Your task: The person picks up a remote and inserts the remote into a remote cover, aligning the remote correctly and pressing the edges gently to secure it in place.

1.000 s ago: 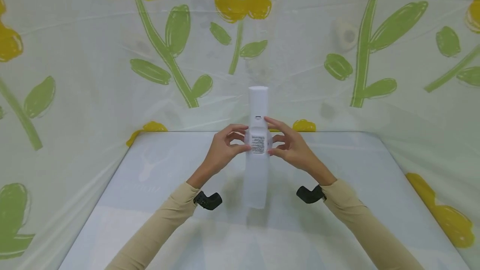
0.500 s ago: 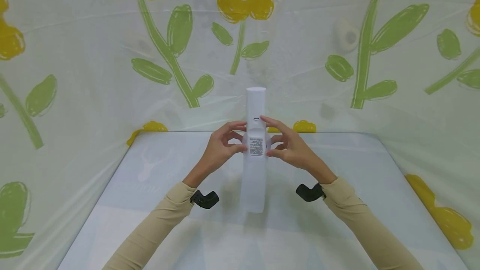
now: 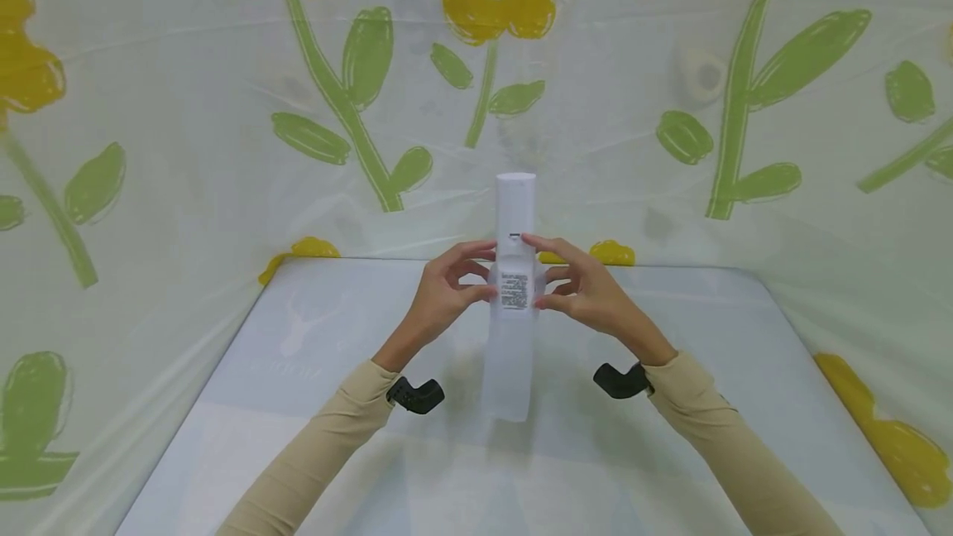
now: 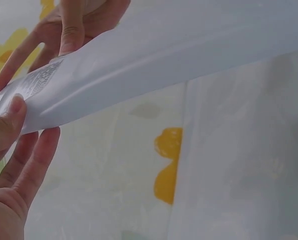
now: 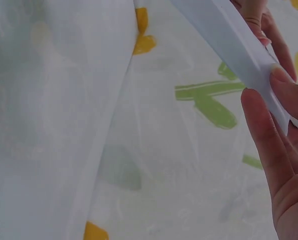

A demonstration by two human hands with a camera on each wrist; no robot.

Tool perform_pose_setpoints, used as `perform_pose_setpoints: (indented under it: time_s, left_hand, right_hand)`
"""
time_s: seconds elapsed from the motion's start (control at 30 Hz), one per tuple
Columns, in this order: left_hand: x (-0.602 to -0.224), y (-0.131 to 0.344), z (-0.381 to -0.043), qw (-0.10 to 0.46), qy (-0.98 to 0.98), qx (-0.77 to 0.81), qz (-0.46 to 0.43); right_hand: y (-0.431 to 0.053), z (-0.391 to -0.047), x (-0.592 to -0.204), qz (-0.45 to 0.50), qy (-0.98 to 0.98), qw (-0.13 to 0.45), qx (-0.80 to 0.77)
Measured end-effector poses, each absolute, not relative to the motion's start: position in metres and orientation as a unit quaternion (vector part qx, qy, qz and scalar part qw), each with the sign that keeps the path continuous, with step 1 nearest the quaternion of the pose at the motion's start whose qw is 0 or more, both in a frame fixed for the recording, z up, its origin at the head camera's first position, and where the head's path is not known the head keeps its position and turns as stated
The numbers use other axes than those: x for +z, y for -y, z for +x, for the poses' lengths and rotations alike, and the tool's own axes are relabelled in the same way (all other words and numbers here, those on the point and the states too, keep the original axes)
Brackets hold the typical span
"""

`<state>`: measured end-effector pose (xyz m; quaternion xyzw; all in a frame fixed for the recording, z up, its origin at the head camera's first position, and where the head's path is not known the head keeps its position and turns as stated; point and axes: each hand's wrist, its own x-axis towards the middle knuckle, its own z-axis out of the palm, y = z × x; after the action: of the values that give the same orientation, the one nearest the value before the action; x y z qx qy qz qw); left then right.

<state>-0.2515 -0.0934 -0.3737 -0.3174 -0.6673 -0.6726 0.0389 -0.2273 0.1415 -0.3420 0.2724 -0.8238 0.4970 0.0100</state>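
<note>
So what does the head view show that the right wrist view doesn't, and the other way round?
Only the head view: the printed label and small dark slot on the white elongated device, the tan sleeves and the black wrist-worn mounts.

Only the right wrist view: the palm side of the right hand, close up.

Both: that device, the right hand, at least part of the left hand, the table and the flower-print sheet.

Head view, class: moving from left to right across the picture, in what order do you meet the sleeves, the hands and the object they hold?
Left sleeve → left hand → white device → right hand → right sleeve.
</note>
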Motion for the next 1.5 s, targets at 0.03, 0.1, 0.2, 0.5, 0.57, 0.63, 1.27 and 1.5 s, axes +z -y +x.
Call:
perform_pose_setpoints:
  time_s: [0.03, 0.1, 0.2, 0.5, 0.57, 0.63, 1.27, 1.5]
  left_hand:
    - [-0.370, 0.093, -0.249, 0.038, 0.668, -0.673, -0.317]
    - [-0.364, 0.093, -0.244, 0.038, 0.669, -0.672, -0.315]
    - [-0.355, 0.094, -0.237, 0.039, 0.669, -0.672, -0.315]
    - [-0.350, 0.091, -0.233, 0.038, 0.679, -0.663, -0.314]
    - [-0.349, 0.091, -0.233, 0.037, 0.680, -0.662, -0.314]
    - [-0.348, 0.090, -0.232, 0.035, 0.682, -0.660, -0.314]
    - [-0.342, 0.092, -0.230, -0.012, 0.697, -0.633, -0.338]
    - [-0.343, 0.093, -0.231, -0.008, 0.697, -0.631, -0.341]
  right_hand:
    - [-0.142, -0.227, -0.342, 0.272, 0.822, 0.009, 0.500]
    - [-0.142, -0.227, -0.342, 0.274, 0.819, 0.007, 0.504]
    - [-0.142, -0.228, -0.342, 0.275, 0.817, 0.007, 0.507]
    - [-0.145, -0.230, -0.343, 0.277, 0.809, 0.010, 0.518]
    - [-0.145, -0.230, -0.343, 0.276, 0.810, 0.010, 0.517]
    - [-0.145, -0.229, -0.343, 0.278, 0.813, 0.013, 0.511]
    - [-0.147, -0.227, -0.342, 0.289, 0.812, 0.007, 0.507]
    - [-0.146, -0.227, -0.342, 0.292, 0.814, 0.006, 0.503]
